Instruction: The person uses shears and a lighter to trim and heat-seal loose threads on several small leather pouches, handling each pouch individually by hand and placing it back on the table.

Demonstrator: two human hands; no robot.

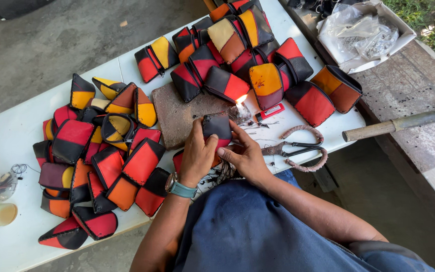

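Note:
Both hands hold one small black and red leather pouch [217,127] over the near edge of a white table [16,136]. My left hand [197,153], with a teal watch on its wrist, grips the pouch's left side. My right hand [245,153] steadies its right side and bottom. Just beyond the pouch a small candle flame [241,99] burns at the edge of a brown flat slab [177,113]. Scissors [290,149] with cord-wrapped handles lie just right of my right hand.
A heap of red, black, orange and yellow pouches [101,156] lies at the left, another heap [247,55] at the back. A red lighter [270,112] lies by the flame. A box with plastic bags [363,32] and a wooden handle [399,123] are at the right.

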